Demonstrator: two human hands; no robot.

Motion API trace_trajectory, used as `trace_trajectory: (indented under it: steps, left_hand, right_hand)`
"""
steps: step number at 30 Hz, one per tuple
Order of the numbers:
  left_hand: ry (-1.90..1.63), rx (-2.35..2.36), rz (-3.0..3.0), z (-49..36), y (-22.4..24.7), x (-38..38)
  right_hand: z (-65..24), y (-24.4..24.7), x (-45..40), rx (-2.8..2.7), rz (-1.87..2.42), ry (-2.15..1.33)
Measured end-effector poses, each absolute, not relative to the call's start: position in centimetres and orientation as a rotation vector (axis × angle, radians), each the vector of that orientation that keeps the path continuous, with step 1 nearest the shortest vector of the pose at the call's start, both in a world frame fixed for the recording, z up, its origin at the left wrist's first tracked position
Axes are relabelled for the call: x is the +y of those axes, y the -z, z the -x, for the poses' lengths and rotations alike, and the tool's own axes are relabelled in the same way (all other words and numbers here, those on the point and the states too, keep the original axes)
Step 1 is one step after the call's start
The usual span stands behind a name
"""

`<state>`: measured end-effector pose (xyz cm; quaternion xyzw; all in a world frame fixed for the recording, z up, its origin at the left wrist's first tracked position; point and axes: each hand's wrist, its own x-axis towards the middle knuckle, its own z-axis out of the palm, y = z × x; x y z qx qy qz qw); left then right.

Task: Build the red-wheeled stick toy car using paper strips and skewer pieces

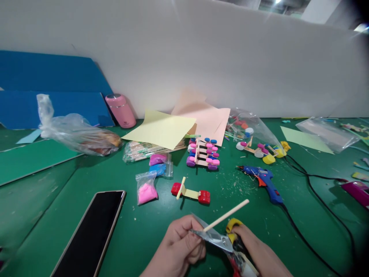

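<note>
At the bottom centre, my left hand point(182, 244) pinches the lower end of a thin wooden stick point(227, 214), which points up to the right. My right hand point(256, 244) is closed round the yellow-and-black handles of the scissors point(220, 239). Their metal blades lie across the stick close to my left fingertips. Just beyond my hands sits a small craft model point(190, 193) with red ends, a pale flat strip and a short crosspiece. Under my right hand, a red and whitish item is partly hidden; I cannot make out what it is.
A blue glue gun point(268, 182) with a black cord lies to the right. Several stick models point(203, 156) stand behind the red one. Bags of pink clay point(147, 192) and a phone point(92, 232) lie left. Coloured paper point(161, 127) and a pink flask point(121, 111) are near the wall.
</note>
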<state>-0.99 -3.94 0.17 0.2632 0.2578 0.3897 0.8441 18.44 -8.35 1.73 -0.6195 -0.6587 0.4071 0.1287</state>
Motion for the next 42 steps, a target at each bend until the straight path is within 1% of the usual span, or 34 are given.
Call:
trace_trajectory:
  steps: [2,5,9,12,14,19,23,26,29,31,36,40,42]
  left_hand:
    - [-0.809,0.516,-0.509,0.9,-0.2,-4.1]
    - [-0.783,0.491,-0.481,0.8,-0.1,-4.1]
    - [-0.807,0.553,-0.581,0.8,0.4,-3.9]
    - [-0.866,0.633,-0.701,0.9,0.6,-3.7]
    - [-0.876,0.619,-0.708,0.9,0.5,-3.7]
    - [-0.832,0.475,-0.514,0.9,0.1,-4.1]
    - [-0.798,0.438,-0.465,0.7,0.2,-4.2]
    - [-0.823,0.504,-0.569,0.7,0.6,-3.9]
    - [-0.887,0.697,-0.772,0.9,0.7,-3.7]
    - [-0.911,0.748,-0.828,1.1,0.7,-3.7]
    - [-0.860,0.507,-0.570,0.9,0.3,-3.8]
    - [-0.813,0.437,-0.517,0.6,0.1,-3.8]
    - [-0.825,0.461,-0.543,0.6,0.2,-3.8]
  right_hand:
    - [-18.5,-1.7,-8.4,-1.926,1.792,-1.154]
    - [-18.6,-1.2,-8.4,-1.961,1.913,-1.181]
    - [-18.7,-0.4,-8.3,-1.993,2.047,-1.184]
    - [-18.6,-0.2,-8.3,-1.986,1.998,-1.223]
    - [-18.4,-0.2,-8.2,-1.955,1.951,-1.177]
    - [-18.1,-0.8,-8.2,-1.937,1.897,-1.058]
    - [-18.5,-0.8,-8.3,-1.979,1.983,-1.161]
    - [-18.7,-0.5,-8.3,-2.023,2.042,-1.180]
    - [-18.5,-0.6,-8.2,-2.024,2.050,-1.125]
    - [-18.2,-1.0,-8.2,-1.997,2.025,-1.095]
    - [-17.9,-1.5,-8.3,-2.022,1.939,-1.012]
    - [-18.3,-1.2,-8.3,-2.017,1.977,-1.131]
    - [-18.5,-1.0,-8.3,-2.032,2.009,-1.134]
